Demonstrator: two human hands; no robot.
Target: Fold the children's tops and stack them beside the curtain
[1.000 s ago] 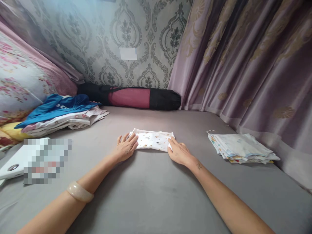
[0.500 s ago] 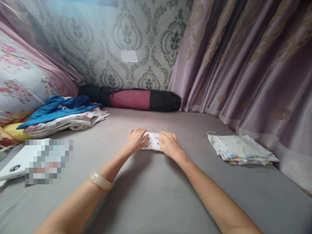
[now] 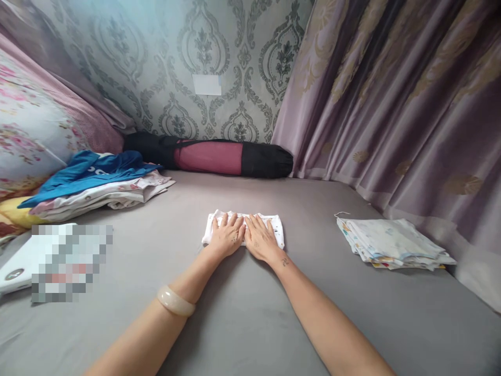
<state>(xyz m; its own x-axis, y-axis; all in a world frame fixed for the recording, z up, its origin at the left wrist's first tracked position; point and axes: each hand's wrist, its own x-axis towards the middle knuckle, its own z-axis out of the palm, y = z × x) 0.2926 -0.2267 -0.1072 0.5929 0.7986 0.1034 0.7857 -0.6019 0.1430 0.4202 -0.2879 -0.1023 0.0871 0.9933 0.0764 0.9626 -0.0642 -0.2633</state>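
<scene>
White printed cloth, folded into a flat oblong [image 3: 278, 230], lies on the grey sheet [image 3: 250, 334] directly under both hands; its long axis runs sideways, from beyond the outer edge of the left hand [image 3: 227, 232] to beyond the outer edge of the right hand [image 3: 261, 237], crossing the line of the forearms; one short end points out to the left of the left hand, the other to the right of the right hand; its far long edge lies just ahead of the fingertips; the left hand is palm down with fingers fanned, the right likewise, their inner sides so close that I cannot tell whether the thumbs touch; behind the left hand, a pale bangle [image 3: 176, 302] circles the forearm; well to the right of the right hand sits a stack of folded cloths [image 3: 395, 240]; far ahead of both hands lies a black and maroon roll [image 3: 209, 157]; ahead and left of the left hand is a blue garment [image 3: 90, 177].
</scene>
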